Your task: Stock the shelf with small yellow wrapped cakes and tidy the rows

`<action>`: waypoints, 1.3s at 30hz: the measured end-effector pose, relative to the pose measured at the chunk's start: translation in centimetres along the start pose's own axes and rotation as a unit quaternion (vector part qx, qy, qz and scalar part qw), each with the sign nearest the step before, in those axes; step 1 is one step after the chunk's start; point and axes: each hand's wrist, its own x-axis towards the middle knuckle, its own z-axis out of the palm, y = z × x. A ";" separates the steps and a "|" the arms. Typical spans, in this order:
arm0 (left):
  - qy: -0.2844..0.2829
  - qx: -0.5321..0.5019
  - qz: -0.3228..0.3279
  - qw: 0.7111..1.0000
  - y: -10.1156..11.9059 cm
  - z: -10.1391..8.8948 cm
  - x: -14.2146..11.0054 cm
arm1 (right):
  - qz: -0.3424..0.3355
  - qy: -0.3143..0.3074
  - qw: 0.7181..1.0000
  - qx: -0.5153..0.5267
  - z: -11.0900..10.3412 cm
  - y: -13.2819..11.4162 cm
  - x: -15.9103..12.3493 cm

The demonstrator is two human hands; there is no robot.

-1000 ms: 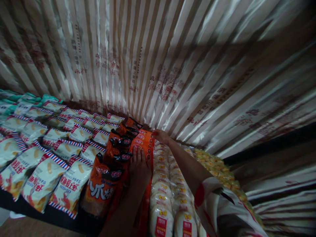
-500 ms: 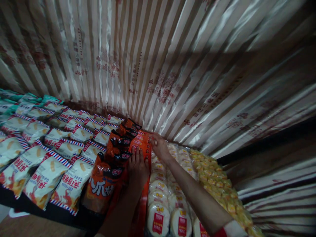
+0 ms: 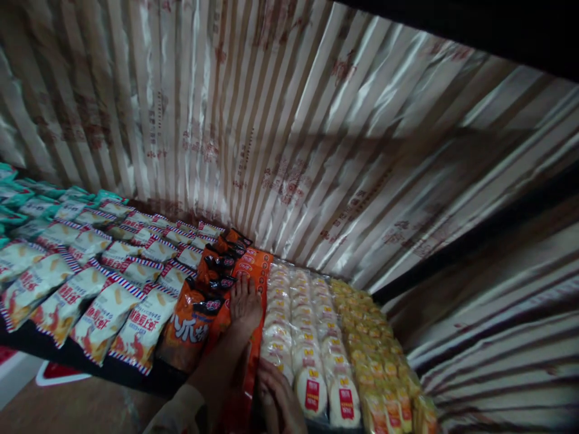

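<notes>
My left hand (image 3: 245,304) lies flat, fingers stretched forward, on a long orange snack pack (image 3: 257,272) that runs back along the shelf. To its left stands a row of orange and black snack bags (image 3: 194,325). My right hand (image 3: 279,401) is low at the front edge, fingers curled against the front of the orange pack beside the white round packets (image 3: 294,313); what it grips, if anything, I cannot make out.
White bags with red and blue striped edges (image 3: 104,301) fill the left of the shelf, with green packs (image 3: 27,199) beyond. Yellow packets (image 3: 375,349) line the right. A striped foil sheet (image 3: 289,132) backs the shelf. Floor (image 3: 81,410) shows lower left.
My right hand has drawn back from the far end of the orange pack to the front edge. The left hand stays on the pack. The view has tilted up and left.
</notes>
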 end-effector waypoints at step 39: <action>0.123 -0.076 0.211 0.967 8.2 0.9 -16.3 | 0.025 -0.182 0.868 -0.461 -5.4 4.8 15.0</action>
